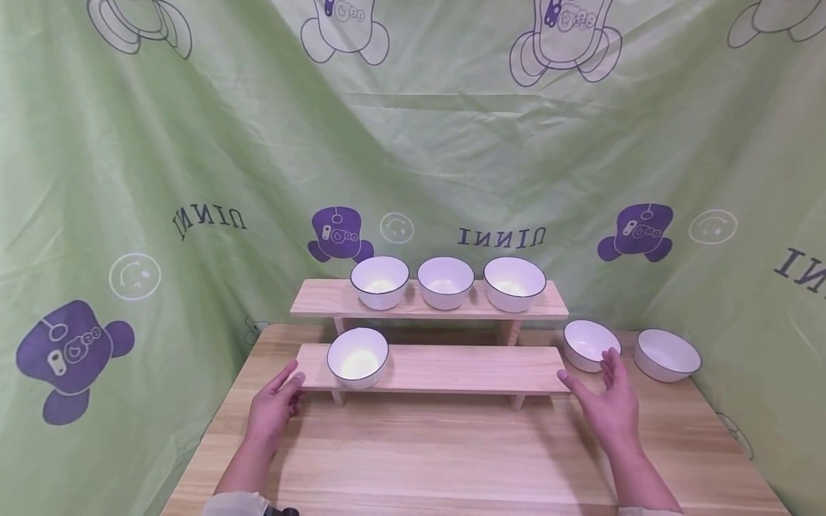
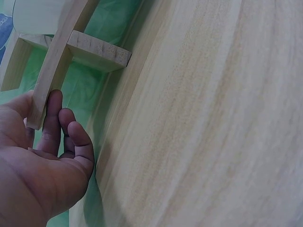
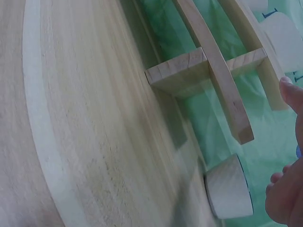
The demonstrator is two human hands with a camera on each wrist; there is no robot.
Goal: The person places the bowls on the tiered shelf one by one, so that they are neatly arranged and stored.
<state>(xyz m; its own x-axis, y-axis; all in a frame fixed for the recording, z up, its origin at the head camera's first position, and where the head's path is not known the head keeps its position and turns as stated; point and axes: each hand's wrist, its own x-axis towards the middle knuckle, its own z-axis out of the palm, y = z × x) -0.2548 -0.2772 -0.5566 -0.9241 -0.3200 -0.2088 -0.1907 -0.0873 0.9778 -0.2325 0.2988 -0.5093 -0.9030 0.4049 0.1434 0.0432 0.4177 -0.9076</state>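
The lower wooden shelf (image 1: 471, 369) stands on short legs, with one white dark-rimmed bowl (image 1: 358, 358) on its left part. My left hand (image 1: 274, 408) grips its left end; in the left wrist view the thumb lies on one face of the board (image 2: 57, 71) and the fingers on the other. Beyond the right end is my right hand (image 1: 613, 412), fingers spread and thumb pointing at the board's corner. The right wrist view shows this hand (image 3: 289, 189) apart from the shelf end, holding nothing. Just behind its fingers a white bowl (image 1: 587, 344) sits on the table.
Behind stands a higher wooden shelf (image 1: 323, 297) bearing three white bowls, among them a middle one (image 1: 445, 283). Another bowl (image 1: 667, 355) is at the table's right edge. A green printed curtain (image 1: 413, 158) hangs around the wooden table (image 1: 419, 459).
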